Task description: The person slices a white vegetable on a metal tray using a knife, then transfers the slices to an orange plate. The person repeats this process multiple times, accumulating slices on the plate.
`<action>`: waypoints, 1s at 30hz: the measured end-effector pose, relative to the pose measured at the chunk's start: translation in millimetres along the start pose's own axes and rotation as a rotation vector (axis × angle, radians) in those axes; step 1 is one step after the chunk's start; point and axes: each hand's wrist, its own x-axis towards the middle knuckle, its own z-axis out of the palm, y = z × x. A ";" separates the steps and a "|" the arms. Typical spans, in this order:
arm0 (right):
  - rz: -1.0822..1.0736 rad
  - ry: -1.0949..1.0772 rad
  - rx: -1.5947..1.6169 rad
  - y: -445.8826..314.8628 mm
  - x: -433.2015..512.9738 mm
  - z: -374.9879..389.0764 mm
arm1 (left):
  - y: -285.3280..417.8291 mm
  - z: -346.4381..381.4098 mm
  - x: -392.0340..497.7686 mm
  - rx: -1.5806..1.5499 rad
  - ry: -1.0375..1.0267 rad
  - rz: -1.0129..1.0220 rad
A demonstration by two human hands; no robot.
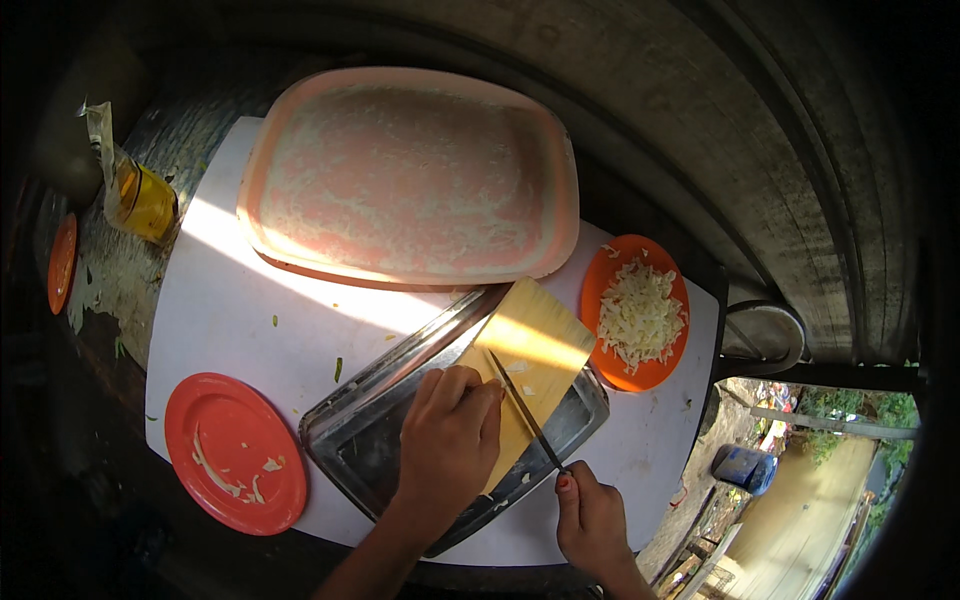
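Observation:
My right hand [594,517] grips the handle of a knife [527,411], its thin dark blade slanting up and left across a wooden cutting board [536,322]. On the board, my left hand [454,442] has its fingers bunched beside the blade; whatever may be under them is hidden. A few pale shreds [528,390] lie right of the blade. The board rests at a slant over a dark metal baking tray [375,450]. Right of the board, shredded cabbage [641,315] is heaped on an orange plate [592,289].
A large pink plastic tub [409,180] takes up the far side of the white tabletop [247,330]. At the left front is a red plate [225,442] with pale scraps. A clear container of yellow liquid [146,202] and another orange plate [63,262] stand beyond the left edge.

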 end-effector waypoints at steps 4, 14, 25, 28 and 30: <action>-0.029 -0.002 -0.070 -10.5 1.2 -4.9 | -0.7 -2.3 4.0 -0.043 -0.005 -0.028; -0.006 -0.007 -0.142 -16.0 20.2 5.6 | -3.3 -2.9 1.6 -0.014 -0.025 0.005; -0.040 0.076 -0.103 -7.6 -4.7 8.6 | -18.1 -8.2 -7.5 0.010 0.008 0.160; -0.019 0.042 -0.155 -15.6 -2.3 7.1 | -20.9 -7.5 -6.8 0.024 -0.003 0.187; 0.034 -0.010 -0.215 -21.9 4.6 11.0 | -21.4 -7.5 -7.4 0.031 -0.024 0.188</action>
